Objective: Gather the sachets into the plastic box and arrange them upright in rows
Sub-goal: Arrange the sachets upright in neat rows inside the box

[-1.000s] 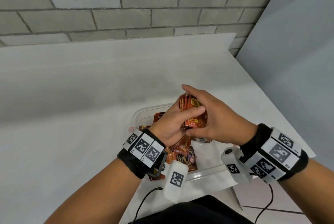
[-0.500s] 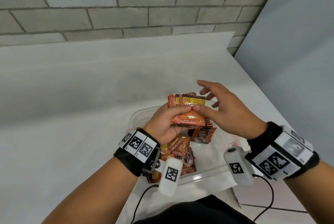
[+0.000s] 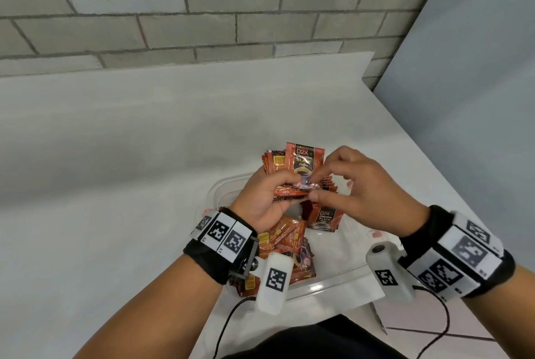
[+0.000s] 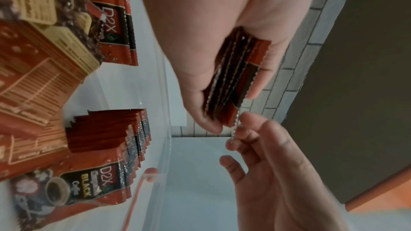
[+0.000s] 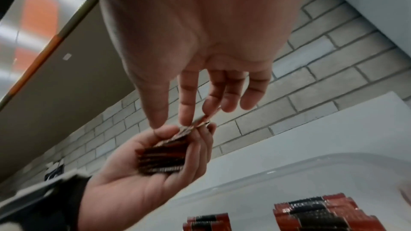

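1. Now your left hand [image 3: 262, 199] grips a stack of red coffee sachets [image 3: 279, 166] above the clear plastic box [image 3: 327, 283]
2. Your right hand [image 3: 359, 187] pinches one upright red sachet [image 3: 304, 161] against that stack, directly over the box

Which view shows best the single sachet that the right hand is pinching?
The head view: the single sachet stands face-on with its print readable, the right hand pinching its lower edge above the left hand's stack. Both wrist views catch only its crimped edge between fingertips.
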Demonstrator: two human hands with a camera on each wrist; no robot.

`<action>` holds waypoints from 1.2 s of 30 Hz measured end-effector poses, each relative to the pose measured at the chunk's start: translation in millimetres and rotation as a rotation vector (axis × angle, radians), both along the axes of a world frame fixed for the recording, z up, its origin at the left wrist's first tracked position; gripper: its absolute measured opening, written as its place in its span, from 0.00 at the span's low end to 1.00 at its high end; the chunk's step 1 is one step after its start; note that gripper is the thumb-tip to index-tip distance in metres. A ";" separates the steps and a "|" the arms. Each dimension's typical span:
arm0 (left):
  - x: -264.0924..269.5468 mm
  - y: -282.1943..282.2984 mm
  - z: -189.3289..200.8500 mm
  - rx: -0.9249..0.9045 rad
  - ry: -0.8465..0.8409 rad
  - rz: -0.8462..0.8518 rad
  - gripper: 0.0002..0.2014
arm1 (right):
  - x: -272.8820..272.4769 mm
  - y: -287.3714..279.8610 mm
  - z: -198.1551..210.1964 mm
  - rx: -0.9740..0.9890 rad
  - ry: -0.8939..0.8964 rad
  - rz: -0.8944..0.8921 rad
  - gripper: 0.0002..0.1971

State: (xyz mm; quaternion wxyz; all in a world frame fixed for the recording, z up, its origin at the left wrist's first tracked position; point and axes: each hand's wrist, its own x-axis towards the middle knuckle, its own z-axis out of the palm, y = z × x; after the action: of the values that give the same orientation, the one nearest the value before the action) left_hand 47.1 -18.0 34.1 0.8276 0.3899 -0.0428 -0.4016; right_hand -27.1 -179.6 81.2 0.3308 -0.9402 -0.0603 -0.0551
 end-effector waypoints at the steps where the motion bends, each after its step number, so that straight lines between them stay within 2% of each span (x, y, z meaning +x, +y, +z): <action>1: -0.1 0.6 -0.6 0.002 -0.018 -0.005 0.08 | 1.3 -1.2 3.4 0.027 -0.022 -0.036 0.09; 4: -1.0 0.9 0.4 0.017 -0.056 -0.027 0.13 | 8.2 -3.8 11.9 0.008 -0.059 -0.150 0.12; 7: -2.7 0.5 1.9 0.040 -0.097 -0.089 0.13 | 16.9 -5.7 16.6 0.004 0.061 -0.163 0.17; 10: -4.8 0.4 3.8 0.109 -0.158 -0.096 0.12 | 20.0 -11.9 24.4 0.056 0.176 -0.132 0.11; 13: 0.5 2.0 4.8 0.231 -0.209 0.034 0.19 | 15.5 -22.9 29.6 0.017 0.262 -0.083 0.06; 16: 8.0 6.3 3.7 0.284 -0.196 0.118 0.19 | 7.5 -28.5 21.5 -0.189 0.379 -0.042 0.06; 19: 11.0 9.6 4.3 0.282 -0.178 0.104 0.20 | 1.8 -25.1 4.5 -0.421 0.475 0.001 0.03; 24: 11.2 8.4 4.1 0.268 -0.167 0.063 0.21 | 3.1 -13.5 -12.5 -0.695 0.605 0.056 0.03; 28: 10.4 9.0 4.3 0.268 -0.159 0.048 0.22 | 11.9 -8.2 -17.1 -0.781 0.619 0.092 0.14; 32: 11.3 10.5 5.5 0.271 -0.162 0.040 0.22 | 18.9 -5.4 -22.8 -0.859 0.595 0.130 0.07; 36: 10.3 10.6 5.7 0.276 -0.163 0.035 0.21 | 20.7 -5.4 -26.0 -0.903 0.582 0.130 0.06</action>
State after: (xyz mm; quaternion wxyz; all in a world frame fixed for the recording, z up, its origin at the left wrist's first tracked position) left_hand 57.4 -7.4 39.7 0.7666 0.5321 -0.0477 -0.3562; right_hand -6.4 -185.0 55.2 -0.1003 -0.9595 -0.0417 0.2598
